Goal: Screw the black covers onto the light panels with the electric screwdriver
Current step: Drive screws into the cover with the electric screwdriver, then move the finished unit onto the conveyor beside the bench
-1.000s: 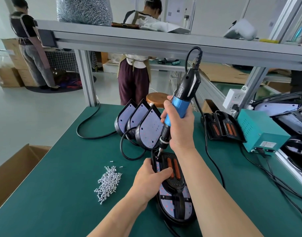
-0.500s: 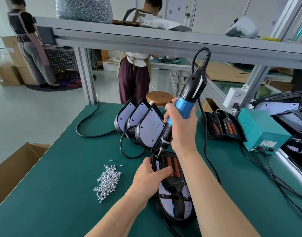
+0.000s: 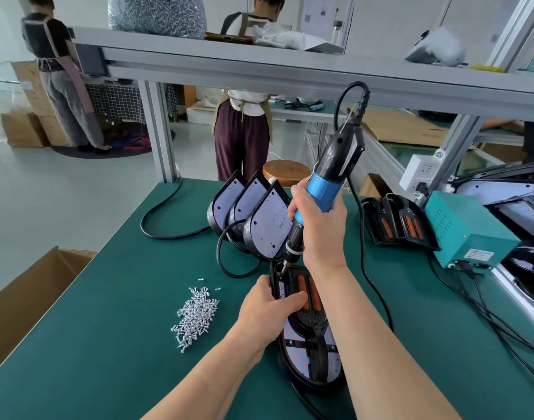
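A light panel (image 3: 308,359) lies flat on the green table with a black cover (image 3: 308,301) on it; the cover has two orange strips. My left hand (image 3: 268,310) grips the panel's left edge, thumb across the cover. My right hand (image 3: 318,228) holds the blue and black electric screwdriver (image 3: 326,180) tilted, its bit down at the cover's far left corner. A pile of small silver screws (image 3: 196,316) lies to the left of the panel.
Three uncovered panels (image 3: 256,213) lean in a row behind. Spare black covers (image 3: 396,222) and a teal power box (image 3: 465,228) sit at the right, with more panels (image 3: 508,195) beyond. Black cables cross the table (image 3: 108,328). A cardboard box (image 3: 23,298) stands at the left. Two people stand beyond.
The screwdriver has shifted slightly up and right in view while its bit stays at the cover's far left corner. My left hand keeps its hold on the panel.
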{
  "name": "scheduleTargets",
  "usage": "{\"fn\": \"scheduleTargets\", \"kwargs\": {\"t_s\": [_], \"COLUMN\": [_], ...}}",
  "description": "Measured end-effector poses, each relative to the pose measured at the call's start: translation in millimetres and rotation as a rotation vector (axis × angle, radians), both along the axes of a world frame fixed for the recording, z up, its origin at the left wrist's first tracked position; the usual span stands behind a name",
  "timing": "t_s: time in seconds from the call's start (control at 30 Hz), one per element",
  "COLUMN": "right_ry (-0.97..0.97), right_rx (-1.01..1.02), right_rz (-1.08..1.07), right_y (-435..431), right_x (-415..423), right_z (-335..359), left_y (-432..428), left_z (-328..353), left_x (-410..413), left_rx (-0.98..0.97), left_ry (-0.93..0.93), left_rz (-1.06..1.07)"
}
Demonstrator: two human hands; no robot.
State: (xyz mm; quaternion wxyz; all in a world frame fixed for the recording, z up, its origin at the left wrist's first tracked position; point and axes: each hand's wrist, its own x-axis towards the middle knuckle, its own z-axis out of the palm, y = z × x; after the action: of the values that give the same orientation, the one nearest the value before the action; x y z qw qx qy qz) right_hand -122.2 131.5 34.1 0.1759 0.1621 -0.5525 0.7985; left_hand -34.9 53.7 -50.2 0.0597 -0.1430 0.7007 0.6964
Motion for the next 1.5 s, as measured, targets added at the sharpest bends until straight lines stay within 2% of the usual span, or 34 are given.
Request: {"fn": "scheduleTargets", "kwargs": {"t_s": [0.17, 0.43, 0.57, 0.63, 0.7, 0.8, 1.03, 1.1, 1.23, 1.37, 1.5], "right_ry": [-0.034, -0.050, -0.041, -0.051, -0.082, -0.257, -0.664, -0.729, -0.684, -0.626, -0.509], "right_rx": [-0.019, -0.095, -0.094, 0.005, 0.246, 0.632, 1.041, 1.113, 1.389, 1.386, 1.441], "right_rz": [0.065, 0.017, 0.014, -0.086, -0.273, -0.469, -0.300, -0.230, -0.344, -0.512, -0.504], "right_y": [7.7, 25.5, 55.6, 83.8, 113.0, 151.3, 186.6, 185.7, 174.6, 161.4, 148.5], "right_x": [7.3, 15.9, 8.2, -0.1, -9.1, -22.2, -29.4, -26.9, -20.5, -7.0, 12.2], "right_z": [6.4, 10.0, 34.4, 51.4, 61.0, 52.1, -22.9, -39.1, -58.4, -65.2, -70.7], "left_y": [-0.5, 0.4, -0.6, 0.1, 0.6, -0.2, -1.0, -1.5, -0.7, 0.7, -1.1], "left_z": [2.1, 3.4, 4.1, 5.3, 5.6, 4.5, 2.3, 2.3, 3.5, 6.9, 6.0], "left_x": [1.0, -1.2, -0.8, 0.3, 0.8, 0.7, -0.8, -0.5, 1.0, 2.6, 2.1], "left_rx": [-0.005, -0.003, 0.011, 0.008, 0.010, 0.017, -0.004, -0.019, -0.043, -0.129, -0.152], "left_ry": [-0.001, -0.009, -0.005, -0.006, -0.007, -0.006, -0.004, -0.008, 0.012, -0.003, -0.014], "left_rz": [-0.028, -0.064, -0.060, -0.061, -0.058, -0.057, -0.056, -0.061, -0.044, -0.022, -0.006]}}
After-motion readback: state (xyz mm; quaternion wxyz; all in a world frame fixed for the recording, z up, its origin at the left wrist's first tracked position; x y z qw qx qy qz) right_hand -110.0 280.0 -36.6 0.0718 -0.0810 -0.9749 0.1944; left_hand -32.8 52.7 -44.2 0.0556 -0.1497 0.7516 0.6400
